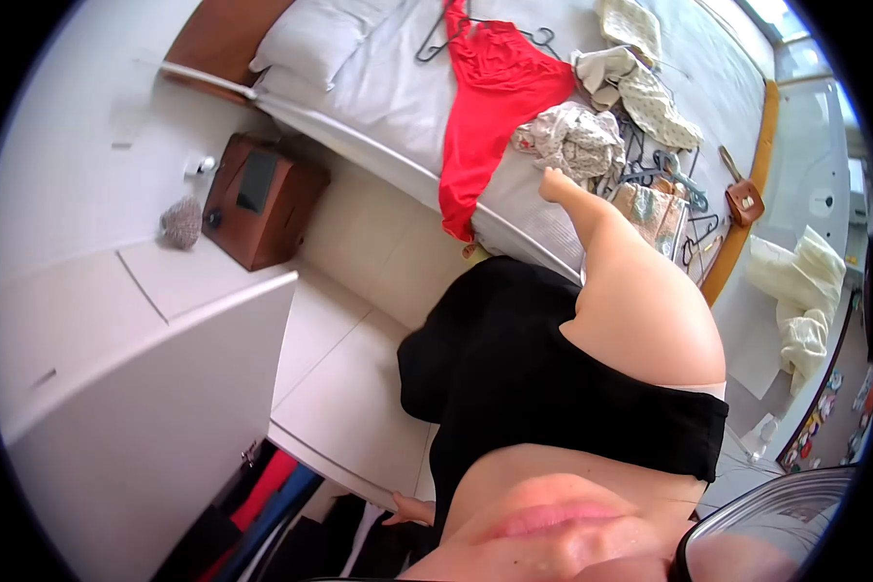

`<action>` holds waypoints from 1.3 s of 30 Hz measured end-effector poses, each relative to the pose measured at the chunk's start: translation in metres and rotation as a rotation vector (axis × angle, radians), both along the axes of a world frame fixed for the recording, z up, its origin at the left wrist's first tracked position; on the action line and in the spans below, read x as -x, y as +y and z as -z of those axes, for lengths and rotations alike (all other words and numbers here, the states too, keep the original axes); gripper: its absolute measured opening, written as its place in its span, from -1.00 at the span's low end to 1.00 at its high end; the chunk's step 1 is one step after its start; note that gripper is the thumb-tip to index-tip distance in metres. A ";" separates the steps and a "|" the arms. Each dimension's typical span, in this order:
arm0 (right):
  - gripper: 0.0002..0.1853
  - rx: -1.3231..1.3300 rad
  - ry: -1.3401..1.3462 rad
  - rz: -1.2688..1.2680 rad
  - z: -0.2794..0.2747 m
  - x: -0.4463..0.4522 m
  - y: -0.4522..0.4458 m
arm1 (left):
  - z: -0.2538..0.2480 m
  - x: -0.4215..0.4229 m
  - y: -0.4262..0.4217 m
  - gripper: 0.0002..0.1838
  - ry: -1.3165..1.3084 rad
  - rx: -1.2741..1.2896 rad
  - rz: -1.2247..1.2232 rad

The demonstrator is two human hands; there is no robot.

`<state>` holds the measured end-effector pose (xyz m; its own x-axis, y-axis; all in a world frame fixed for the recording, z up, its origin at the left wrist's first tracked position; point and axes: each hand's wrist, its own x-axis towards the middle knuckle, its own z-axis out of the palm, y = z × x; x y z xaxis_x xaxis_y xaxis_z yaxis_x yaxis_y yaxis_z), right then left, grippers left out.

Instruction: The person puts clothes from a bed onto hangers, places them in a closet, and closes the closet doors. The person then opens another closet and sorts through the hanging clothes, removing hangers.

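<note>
My right hand (559,184) reaches over the bed's near edge, beside a pale patterned garment (580,139). Its fingers look curled, but what they hold, if anything, is hidden. Left of that hand a red dress (500,82) spreads over the bed, its lower end hanging past the edge, with a black hanger (440,47) at its top. My left hand (412,509) is low by the wardrobe opening, fingers apart, close to the hanging clothes (306,519). A white dotted garment (650,102) and several hangers (679,175) lie beyond the right hand.
A white door (155,417) stands ajar at the lower left. Against the wall is a brown wooden box (262,209) near a grey woven object (180,223). The bed (388,107) carries a pillow (320,39). A brown bag (744,202) lies at its right edge.
</note>
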<state>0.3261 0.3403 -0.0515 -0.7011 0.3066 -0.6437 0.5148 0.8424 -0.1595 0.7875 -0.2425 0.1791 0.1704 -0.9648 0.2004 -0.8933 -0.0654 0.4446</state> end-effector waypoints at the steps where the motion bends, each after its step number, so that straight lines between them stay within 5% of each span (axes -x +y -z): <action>1: -0.50 -0.005 0.004 0.031 0.005 0.001 0.022 | -0.008 0.026 0.010 0.02 0.038 -0.043 -0.017; 7: -0.40 0.100 0.223 0.340 0.040 0.046 0.088 | -0.038 0.150 0.065 0.00 0.126 -0.145 -0.063; 14: -0.45 0.482 0.547 0.752 0.157 0.157 0.130 | -0.003 0.108 0.011 -0.04 0.058 -0.169 0.359; 18: -0.14 0.927 0.787 1.311 0.156 0.200 0.144 | 0.005 0.124 0.024 -0.08 -0.053 -0.122 0.320; 20: -0.25 0.955 0.766 1.512 0.146 0.212 0.151 | 0.007 0.133 0.032 -0.08 -0.119 -0.132 0.270; 23: -0.54 0.956 0.577 1.574 0.158 0.214 0.163 | 0.008 0.143 0.025 -0.07 -0.244 -0.136 0.320; 26: -0.62 0.840 0.502 1.557 0.178 0.217 0.157 | 0.018 0.148 0.012 -0.06 -0.383 -0.119 0.437; 29: -0.86 0.767 0.524 1.126 0.197 0.210 0.137 | 0.025 0.153 0.006 -0.07 -0.301 -0.151 0.469; 30: -0.87 0.708 0.523 0.869 0.248 0.210 0.129 | 0.023 0.167 0.015 -0.07 -0.292 -0.183 0.469; 31: -0.84 0.845 0.370 0.910 0.197 0.200 0.088 | 0.020 0.180 0.022 -0.07 -0.279 -0.217 0.470; 33: -0.80 0.599 0.147 0.419 0.189 0.165 0.035 | 0.033 0.175 0.016 -0.06 -0.145 -0.283 0.504; 34: -0.73 0.673 0.160 0.372 0.180 0.143 0.005 | 0.036 0.173 0.015 -0.06 -0.078 -0.317 0.517; 36: -0.61 1.006 -0.141 0.597 0.131 0.115 -0.028 | 0.036 0.173 0.015 -0.04 -0.211 -0.311 0.532; 39: -0.47 0.428 0.490 0.865 0.170 0.110 -0.025 | 0.030 0.179 0.024 -0.01 -0.405 -0.286 0.532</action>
<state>0.2164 0.3156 -0.2213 -0.5649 0.6374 -0.5240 0.7084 0.0491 -0.7041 0.6088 -0.2187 0.1493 -0.3704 -0.9205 -0.1244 -0.9275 0.3593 0.1027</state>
